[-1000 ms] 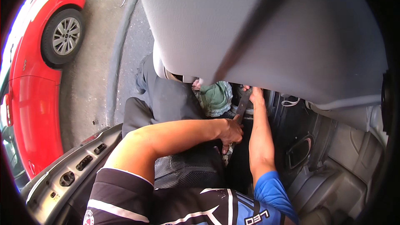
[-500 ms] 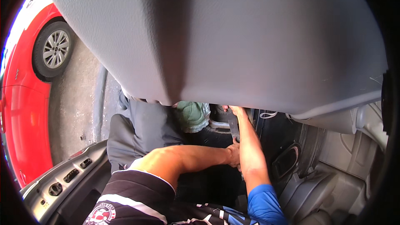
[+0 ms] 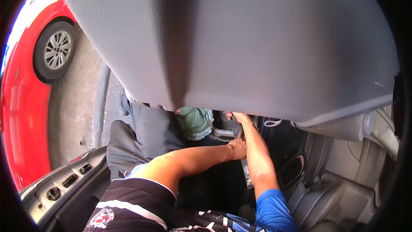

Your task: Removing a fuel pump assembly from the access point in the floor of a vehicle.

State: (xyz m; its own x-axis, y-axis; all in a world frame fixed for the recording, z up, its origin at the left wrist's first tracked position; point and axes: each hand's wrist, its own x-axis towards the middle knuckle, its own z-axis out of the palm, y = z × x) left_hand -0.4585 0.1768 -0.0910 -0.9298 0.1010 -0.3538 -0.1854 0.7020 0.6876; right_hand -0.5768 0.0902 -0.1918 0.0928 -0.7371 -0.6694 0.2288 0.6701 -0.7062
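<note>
Below the edge of a large grey moulded panel (image 3: 274, 51), both hands are on a long, flat, dark grey strip (image 3: 248, 179). My left hand (image 3: 237, 148) is closed round its middle, thumb side up. Farther away, my right hand (image 3: 238, 117) grips the strip's far end, its fingers partly hidden under the panel edge. My right forearm passes just beside the left hand and covers part of it. The near end of the strip looks worn and speckled. Left of my right hand lies a green cloth item (image 3: 195, 122) with a pale rim.
Dark grey trousers (image 3: 150, 124) fill the space left of the hands. An open vehicle door (image 3: 68, 180) stands at lower left, beyond it a red car (image 3: 25, 103) on concrete. At right are a pale loop (image 3: 273, 123), black floor covering and grey trim (image 3: 326, 193).
My left hand has moved farther away along the strip, closer to my right hand. More of the strip's near end now shows. The view has shifted slightly.
</note>
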